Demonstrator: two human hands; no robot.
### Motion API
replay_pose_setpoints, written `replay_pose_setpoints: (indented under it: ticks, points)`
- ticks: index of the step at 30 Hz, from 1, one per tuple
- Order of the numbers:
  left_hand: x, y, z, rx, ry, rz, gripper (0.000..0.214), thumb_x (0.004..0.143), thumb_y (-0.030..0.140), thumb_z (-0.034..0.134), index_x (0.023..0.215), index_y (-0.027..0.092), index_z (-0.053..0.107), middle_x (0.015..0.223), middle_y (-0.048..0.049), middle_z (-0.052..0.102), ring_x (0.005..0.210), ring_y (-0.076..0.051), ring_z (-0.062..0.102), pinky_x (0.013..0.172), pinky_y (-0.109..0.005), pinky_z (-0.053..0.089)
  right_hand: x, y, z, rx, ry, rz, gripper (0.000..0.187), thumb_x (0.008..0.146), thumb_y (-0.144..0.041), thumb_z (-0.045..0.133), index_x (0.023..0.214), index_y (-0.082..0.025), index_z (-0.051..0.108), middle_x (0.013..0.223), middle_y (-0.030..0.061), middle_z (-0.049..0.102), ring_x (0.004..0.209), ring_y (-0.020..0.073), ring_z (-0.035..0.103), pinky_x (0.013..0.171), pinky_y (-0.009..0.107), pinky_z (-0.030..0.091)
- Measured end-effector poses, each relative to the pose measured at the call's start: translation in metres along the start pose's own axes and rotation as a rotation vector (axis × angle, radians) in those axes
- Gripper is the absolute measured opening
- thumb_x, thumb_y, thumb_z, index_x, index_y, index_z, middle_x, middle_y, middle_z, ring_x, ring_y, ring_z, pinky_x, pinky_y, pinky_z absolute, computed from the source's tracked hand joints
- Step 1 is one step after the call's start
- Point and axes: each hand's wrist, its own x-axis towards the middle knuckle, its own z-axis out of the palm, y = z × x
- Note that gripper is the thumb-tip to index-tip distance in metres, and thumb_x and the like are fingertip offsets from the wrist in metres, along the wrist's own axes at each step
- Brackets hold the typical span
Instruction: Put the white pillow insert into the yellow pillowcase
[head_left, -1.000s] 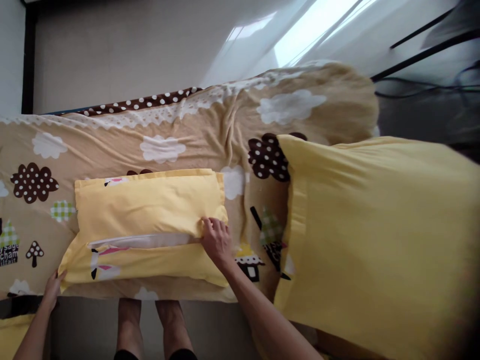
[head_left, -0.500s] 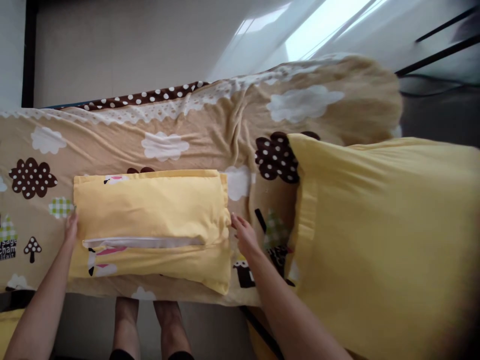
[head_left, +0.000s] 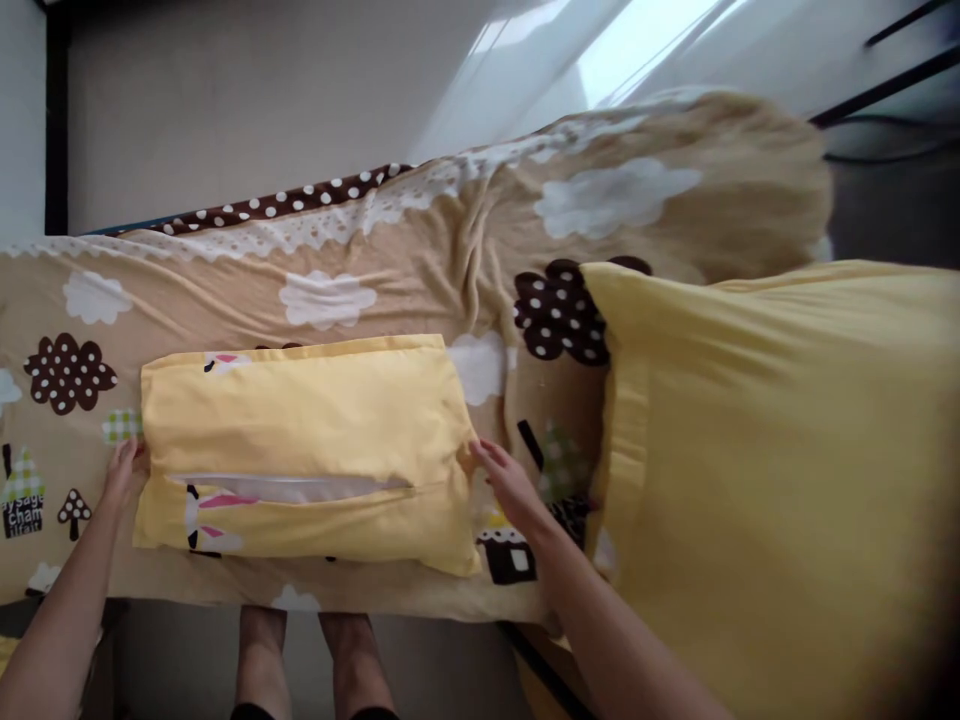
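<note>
A small yellow pillow (head_left: 300,440) lies on the tan bed cover (head_left: 390,270) printed with white clouds and dotted brown trees. A white slit runs along the pillow's near side. My left hand (head_left: 124,468) rests against the pillow's left end, fingers extended. My right hand (head_left: 506,480) touches its right end with fingers stretched out flat. Neither hand holds anything. A much larger yellow pillow (head_left: 780,480) lies to the right.
The bed's near edge runs along the bottom, with my two bare feet (head_left: 307,655) on the floor below it. A lace and brown dotted trim (head_left: 300,205) borders the far side. A pale wall and a bright window lie beyond.
My right hand let go of the pillow's slit and moved to its right end. My left hand rose from the lower left corner to the left end. The pillow now lies squarer.
</note>
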Motion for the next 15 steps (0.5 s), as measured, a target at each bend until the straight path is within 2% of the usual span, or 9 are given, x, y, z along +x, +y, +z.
replay_pose_setpoints:
  ticks: [3,5,7,8,9,10,12,13,15]
  points:
    - [-0.013,-0.019,-0.006,0.062,-0.15,-0.003,0.053,0.076,0.06,0.061,0.099,0.013,0.064,0.098,-0.0134,0.069,0.088,-0.025,0.065,0.069,-0.033,0.05,-0.019,0.021,0.001,-0.06,-0.047,0.046,0.053,0.05,-0.063,0.07,0.081,-0.02,0.067,0.088,0.0136,0.071,0.086,0.031,0.065,0.078,0.042,0.053]
    - [-0.026,-0.023,0.0,0.152,-0.055,0.114,0.048,0.074,0.055,0.064,0.099,0.015,0.062,0.099,-0.0122,0.068,0.093,-0.026,0.063,0.078,-0.037,0.051,-0.032,0.031,0.007,-0.11,0.034,0.061,0.06,0.054,-0.063,0.067,0.094,-0.017,0.067,0.103,0.0187,0.069,0.098,0.0363,0.063,0.088,0.05,0.049]
    - [-0.047,-0.019,0.014,0.241,0.135,0.362,0.037,0.078,0.047,0.061,0.097,0.016,0.059,0.095,-0.0106,0.065,0.092,-0.025,0.061,0.083,-0.038,0.05,-0.047,0.03,0.018,-0.214,0.179,-0.072,0.069,0.063,-0.062,0.061,0.111,-0.013,0.062,0.119,0.0229,0.061,0.111,0.0387,0.056,0.098,0.054,0.042]
    - [-0.063,-0.016,0.024,0.274,0.166,0.529,0.029,0.082,0.043,0.057,0.094,0.017,0.059,0.091,-0.0096,0.065,0.088,-0.023,0.061,0.083,-0.038,0.05,-0.056,0.026,0.026,-0.286,0.225,-0.207,0.07,0.068,-0.061,0.059,0.118,-0.012,0.059,0.125,0.0231,0.057,0.117,0.0384,0.053,0.102,0.055,0.039]
    - [-0.082,-0.013,0.037,0.305,0.127,0.726,0.022,0.086,0.038,0.052,0.092,0.017,0.059,0.086,-0.0089,0.064,0.084,-0.022,0.061,0.081,-0.038,0.05,-0.065,0.02,0.036,-0.369,0.234,-0.373,0.07,0.072,-0.058,0.058,0.125,-0.013,0.055,0.13,0.0221,0.054,0.121,0.0371,0.051,0.103,0.054,0.036]
    - [-0.104,-0.01,0.051,0.327,0.02,0.932,0.019,0.089,0.032,0.047,0.09,0.018,0.06,0.083,-0.0086,0.064,0.081,-0.021,0.061,0.079,-0.037,0.051,-0.074,0.013,0.047,-0.461,0.207,-0.548,0.067,0.077,-0.054,0.058,0.131,-0.015,0.051,0.134,0.0204,0.052,0.124,0.0354,0.049,0.103,0.052,0.036]
    - [-0.153,-0.006,0.086,0.367,-0.317,1.286,0.02,0.089,0.02,0.042,0.088,0.018,0.062,0.082,-0.0084,0.065,0.081,-0.02,0.062,0.077,-0.036,0.052,-0.088,-0.005,0.07,-0.64,0.128,-0.805,0.063,0.082,-0.042,0.059,0.139,-0.02,0.045,0.14,0.0176,0.048,0.126,0.033,0.047,0.102,0.049,0.035]
    - [-0.176,-0.004,0.104,0.403,-0.487,1.431,0.021,0.088,0.017,0.041,0.085,0.018,0.062,0.081,-0.0085,0.066,0.081,-0.019,0.062,0.077,-0.035,0.052,-0.092,-0.013,0.079,-0.714,0.126,-0.875,0.062,0.082,-0.034,0.059,0.141,-0.021,0.044,0.139,0.0169,0.048,0.124,0.032,0.048,0.1,0.047,0.035]
    - [-0.213,0.002,0.142,0.499,-0.763,1.642,0.021,0.086,0.012,0.042,0.077,0.017,0.061,0.079,-0.0085,0.065,0.083,-0.019,0.063,0.079,-0.034,0.053,-0.092,-0.03,0.091,-0.796,0.243,-0.951,0.059,0.079,-0.021,0.057,0.138,-0.021,0.048,0.127,0.0155,0.055,0.112,0.029,0.053,0.094,0.043,0.036]
